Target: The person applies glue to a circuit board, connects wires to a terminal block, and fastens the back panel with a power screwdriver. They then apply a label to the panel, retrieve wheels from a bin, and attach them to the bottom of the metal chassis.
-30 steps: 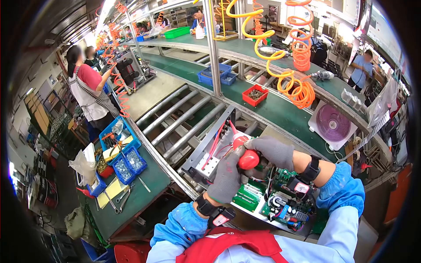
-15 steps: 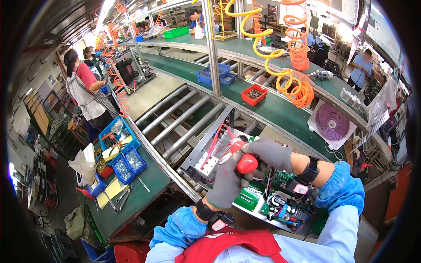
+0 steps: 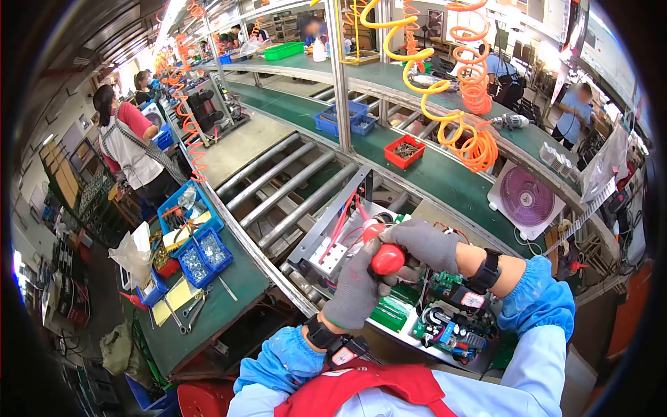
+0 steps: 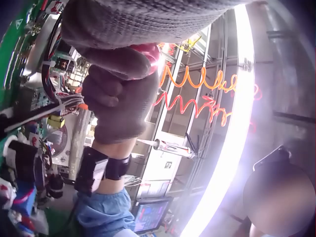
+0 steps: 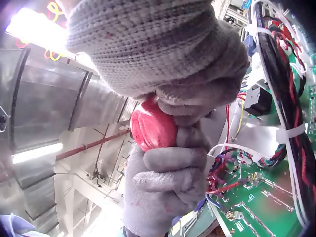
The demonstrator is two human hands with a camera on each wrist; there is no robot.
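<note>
Both gloved hands meet over an electronics unit with a metal side frame (image 3: 326, 226) and a green circuit board (image 3: 392, 313). Between them is a shiny red bulb-ended object (image 3: 388, 259), its rounded end toward the wearer; its exact kind I cannot tell. My left hand (image 3: 358, 288) grips it from the left with curled fingers. From the right, my right hand (image 3: 427, 243) has its fingers bent around the same object, partly covering it. In the right wrist view the red bulb (image 5: 154, 127) shows between the two gloves. Red wires (image 3: 340, 229) run inside the frame beside it.
Conveyor rollers (image 3: 288, 187) lie beyond the unit. On the left bench are blue bins (image 3: 205, 258) of small hardware, wrenches (image 3: 194, 313) and yellow paper (image 3: 174, 302). A red bin (image 3: 404, 151) sits on the green belt. Orange coiled hoses (image 3: 472, 146) hang at right, above a purple fan (image 3: 528, 194).
Both hands keep their hold on the red object, which shifts only slightly. A person at the far left has turned further away.
</note>
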